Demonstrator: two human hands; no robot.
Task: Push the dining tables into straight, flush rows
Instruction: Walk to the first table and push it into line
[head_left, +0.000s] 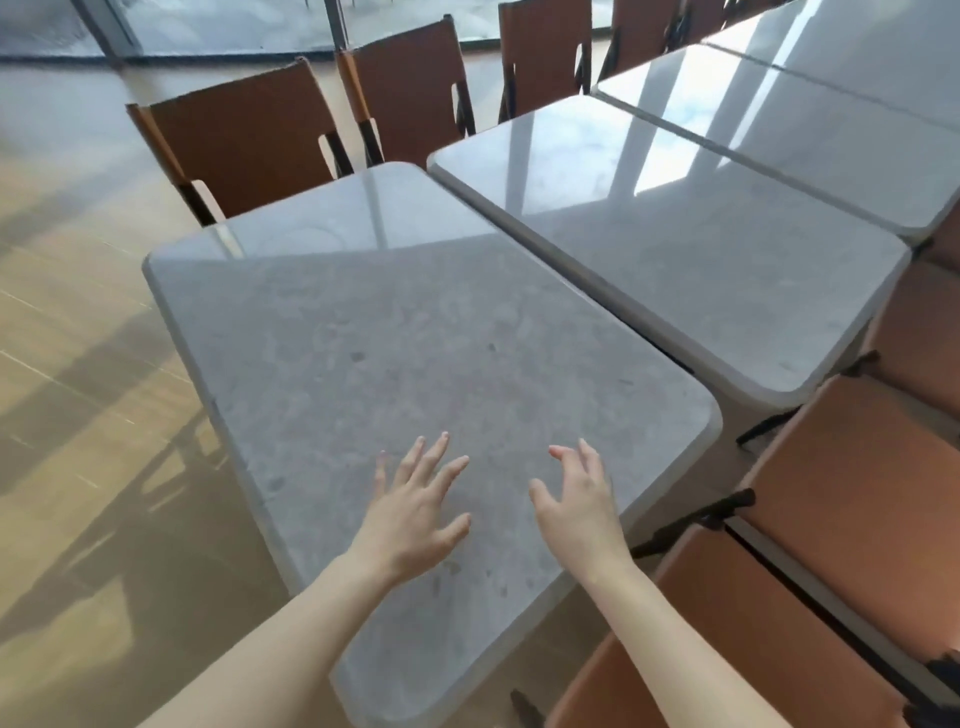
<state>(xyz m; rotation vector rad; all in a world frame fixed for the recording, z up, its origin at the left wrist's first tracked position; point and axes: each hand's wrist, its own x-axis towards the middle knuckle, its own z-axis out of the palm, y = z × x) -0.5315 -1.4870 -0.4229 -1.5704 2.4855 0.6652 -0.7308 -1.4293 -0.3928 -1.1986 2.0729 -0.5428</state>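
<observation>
Left hand (410, 512) and right hand (579, 501) hover spread-fingered, holding nothing, over the nearest grey table (395, 338); contact unclear; its near corner juts beyond the neighbouring table (675, 244); brown chairs (249, 145) partly hidden behind.

open floor (78, 364) left of near table (363, 338), chairs (810, 519) crowding its right

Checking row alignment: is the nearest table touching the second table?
Apart. The head view shows a dark gap between the nearest table and the second table, widening toward the near end; their corners are offset.
</observation>
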